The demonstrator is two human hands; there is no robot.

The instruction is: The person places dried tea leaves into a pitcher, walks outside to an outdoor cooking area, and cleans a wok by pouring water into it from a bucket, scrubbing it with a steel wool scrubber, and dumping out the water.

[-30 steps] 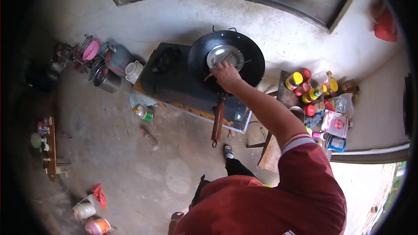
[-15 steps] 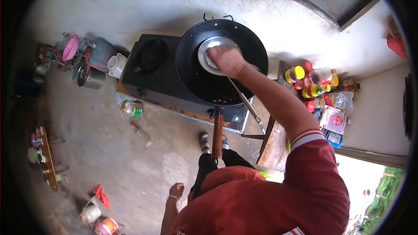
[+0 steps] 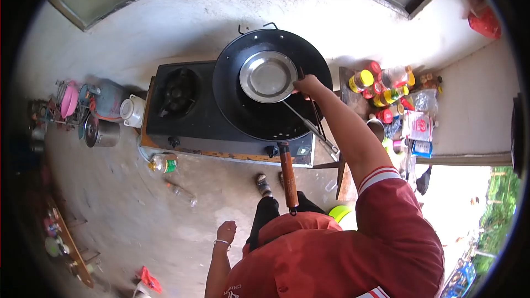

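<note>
My right hand [image 3: 309, 86] is closed round thin dark sticks that look like chopsticks [image 3: 317, 117], at the right side of the wok. Its fingertips are beside the rim of a round, shallow metal dish [image 3: 268, 76]; I cannot tell whether they touch it. The dish sits inside the large black wok [image 3: 237, 111], whose wooden handle [image 3: 288, 176] points towards me. From under the dish a metal utensil handle [image 3: 307, 121] runs out over the wok's edge; its head is hidden. My left hand [image 3: 226, 232] hangs low at my side, fingers curled and holding nothing visible.
The wok stands on a black gas stove [image 3: 210, 116] with a bare burner [image 3: 180, 92] at left. Jars and bottles [image 3: 386, 94] crowd a wooden table at right. An oil bottle [image 3: 163, 163], a pot [image 3: 102, 132] and a white bucket [image 3: 132, 110] are on the floor.
My right hand has moved from over the middle of the dish to its right edge, and the dark sticks now show. The view has shifted slightly. My left hand stays curled at my side.
</note>
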